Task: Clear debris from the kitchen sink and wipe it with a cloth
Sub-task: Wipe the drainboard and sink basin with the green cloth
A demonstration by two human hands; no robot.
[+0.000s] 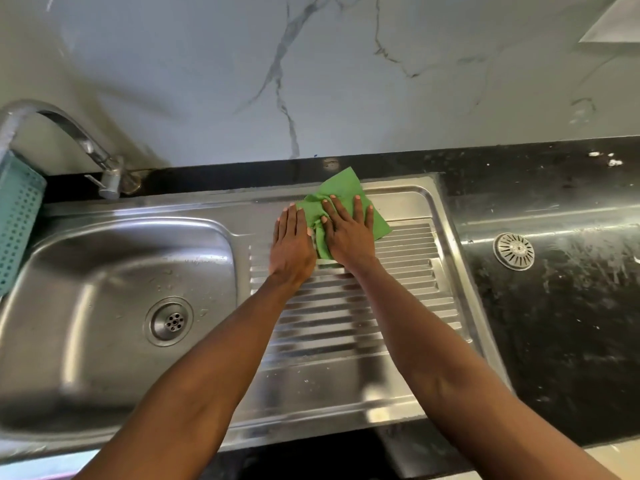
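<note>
Basket: a teal perforated basket stands at the far left edge, just beside the basin.
Tap: a curved metal tap rises from the far left of the counter, its base behind the basin's far rim.
Sink: a steel sink fills the left half, its basin bare metal with a few water drops; the round drain sits near the basin's middle right.
Draining board: the ribbed draining board joins the basin on its right and runs from far to near.
Left hand: the left hand lies flat on the far part of the board, fingers straight and together, grasping nothing, its right edge touching the cloth.
Cloth: a green cloth lies crumpled on the far end of the draining board, one corner pointing to the far rim.
Right hand: the right hand presses down on the cloth with fingers straight and spread, not curled round it.
Counter: a dark speckled counter stretches right of the sink, streaked with pale smears.
Strainer: a round metal strainer lies on the counter, well apart from the cloth.
Wall: a pale marble-veined wall backs the far side.
</note>
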